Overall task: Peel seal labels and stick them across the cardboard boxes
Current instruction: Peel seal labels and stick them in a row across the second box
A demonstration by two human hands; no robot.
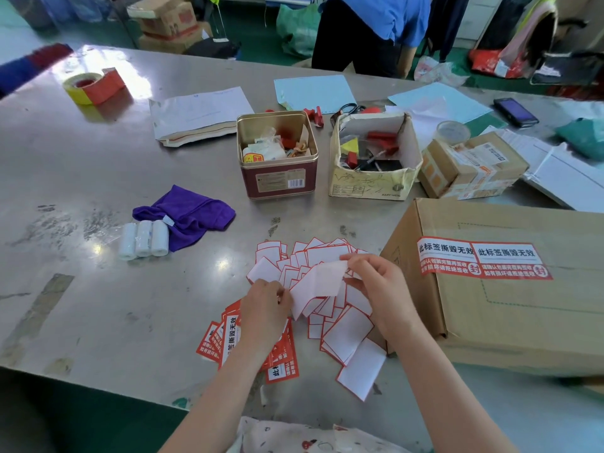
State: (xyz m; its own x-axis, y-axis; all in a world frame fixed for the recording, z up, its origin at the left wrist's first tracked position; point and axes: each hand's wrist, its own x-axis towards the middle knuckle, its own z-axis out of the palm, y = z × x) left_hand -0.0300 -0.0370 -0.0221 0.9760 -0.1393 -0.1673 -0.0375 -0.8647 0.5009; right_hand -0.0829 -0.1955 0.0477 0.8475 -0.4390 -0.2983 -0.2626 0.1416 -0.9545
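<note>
A large cardboard box point(523, 308) lies on the right of the metal table, with two red seal labels point(483, 260) stuck side by side on its top. Between my hands is a white label sheet point(322, 279), seen from its blank back. My left hand point(266, 308) pinches its lower left end. My right hand point(376, 282) pinches its upper right end. Under my left forearm lies a stack of red printed labels point(225, 338). A heap of used white backing papers point(327, 256) with red borders spreads beneath the sheet.
A purple cloth point(189, 217) and three white paper rolls point(143, 238) lie at left. Behind stand a tin box point(277, 178), an open carton of tools point(372, 181) and a taped parcel point(470, 165). A tape roll point(88, 86) sits far left. A person point(369, 31) stands beyond the table.
</note>
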